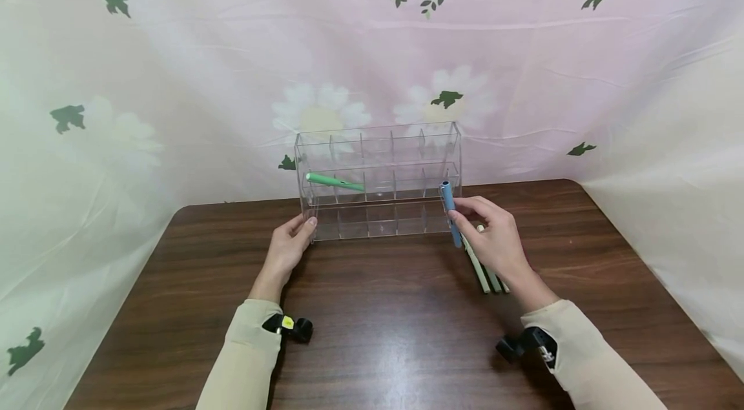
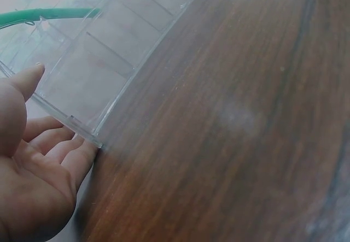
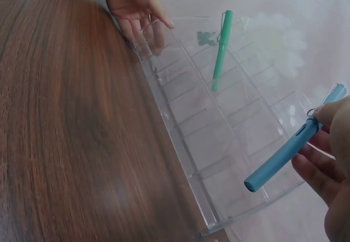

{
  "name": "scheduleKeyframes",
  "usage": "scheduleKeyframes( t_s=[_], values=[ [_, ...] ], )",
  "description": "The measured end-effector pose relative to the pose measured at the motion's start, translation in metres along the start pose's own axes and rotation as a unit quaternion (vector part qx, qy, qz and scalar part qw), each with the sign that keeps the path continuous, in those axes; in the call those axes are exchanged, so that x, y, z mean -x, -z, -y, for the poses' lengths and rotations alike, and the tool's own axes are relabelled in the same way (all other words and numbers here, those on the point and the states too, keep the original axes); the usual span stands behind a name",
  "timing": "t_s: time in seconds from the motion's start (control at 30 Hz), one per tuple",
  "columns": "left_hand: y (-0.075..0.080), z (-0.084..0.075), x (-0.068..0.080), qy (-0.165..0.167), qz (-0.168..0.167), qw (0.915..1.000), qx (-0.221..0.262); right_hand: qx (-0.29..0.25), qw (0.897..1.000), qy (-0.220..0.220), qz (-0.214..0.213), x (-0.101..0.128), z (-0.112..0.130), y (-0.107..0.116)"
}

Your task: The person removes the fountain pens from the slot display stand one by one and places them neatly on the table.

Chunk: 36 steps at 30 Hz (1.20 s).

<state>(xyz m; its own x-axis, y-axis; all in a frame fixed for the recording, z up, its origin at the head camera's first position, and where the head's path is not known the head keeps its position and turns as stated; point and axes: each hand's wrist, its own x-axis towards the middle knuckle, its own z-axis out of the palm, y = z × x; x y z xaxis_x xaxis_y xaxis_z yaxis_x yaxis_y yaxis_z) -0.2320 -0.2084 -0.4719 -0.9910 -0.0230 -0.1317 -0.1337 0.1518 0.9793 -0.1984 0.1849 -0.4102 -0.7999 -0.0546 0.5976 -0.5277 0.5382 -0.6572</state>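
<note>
A clear plastic organiser (image 1: pixel 378 181) with several compartments in tiers stands on the brown wooden table (image 1: pixel 383 307). A green pen (image 1: pixel 334 182) lies slanted in its upper left cells, also plain in the right wrist view (image 3: pixel 221 48). My left hand (image 1: pixel 290 243) rests with straight fingers against the organiser's lower left corner (image 2: pixel 82 127). My right hand (image 1: pixel 491 235) pinches a blue pen (image 1: pixel 450 213) by the organiser's right end; the right wrist view shows the blue pen (image 3: pixel 292 141) held over the right cells.
A few pale pens (image 1: pixel 485 271) lie on the table under my right hand. A pink floral cloth (image 1: pixel 372 55) hangs behind and at both sides. Bare table stretches in front of the organiser.
</note>
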Motion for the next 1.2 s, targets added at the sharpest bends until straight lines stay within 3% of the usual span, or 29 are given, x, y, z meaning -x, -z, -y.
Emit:
scheduleKeyframes(
  t_s=[0.9,1.2],
  values=[
    [0.0,-0.003,0.003,-0.011,0.0,0.9999,-0.001,0.045,0.997,-0.057,-0.015,0.018,-0.018,0.039],
    [-0.001,-0.001,0.001,-0.006,-0.001,1.0,-0.002,0.07,0.994,-0.079,0.008,0.025,-0.028,0.051]
  ],
)
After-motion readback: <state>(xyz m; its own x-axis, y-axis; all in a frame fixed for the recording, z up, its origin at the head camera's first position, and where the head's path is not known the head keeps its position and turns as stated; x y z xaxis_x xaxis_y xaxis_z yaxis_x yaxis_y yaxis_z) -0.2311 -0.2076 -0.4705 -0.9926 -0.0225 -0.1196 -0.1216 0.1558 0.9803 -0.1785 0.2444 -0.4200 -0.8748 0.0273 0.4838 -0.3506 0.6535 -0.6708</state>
